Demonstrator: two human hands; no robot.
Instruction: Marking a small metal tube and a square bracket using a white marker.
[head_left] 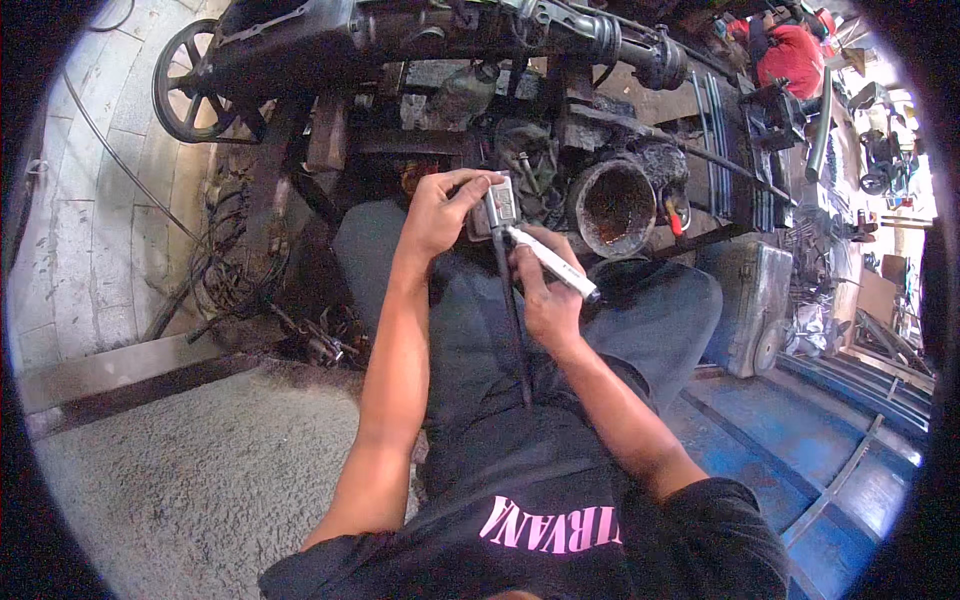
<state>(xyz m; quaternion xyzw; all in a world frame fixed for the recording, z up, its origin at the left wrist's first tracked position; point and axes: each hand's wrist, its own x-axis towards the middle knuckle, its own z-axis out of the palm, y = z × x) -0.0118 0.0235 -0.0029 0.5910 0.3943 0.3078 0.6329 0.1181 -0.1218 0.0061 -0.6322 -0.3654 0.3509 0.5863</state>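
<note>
My left hand (pixel 440 215) grips a small grey box-shaped piece with a label-like panel (pixel 503 203), its thumb and fingers at the upper left edge. A dark, narrow bar (pixel 511 310) runs from below this piece down toward my lap. In my right hand (pixel 550 295) is a white marker pen (pixel 548 262), slanted so that its tip end points up and left, close to the lower edge of the grey piece. Whether the tip touches is too small to tell. Both hands are above my knees, in front of the dark bench.
A round, grimy metal pot (pixel 615 208) stands just right of the hands, by a red-handled tool (pixel 675 222). Dark machinery (pixel 430 35) with a spoked handwheel (pixel 187 82) spans the far side. A grey metal case (pixel 745 305) is at the right. Far right sits a person in red (pixel 790 60).
</note>
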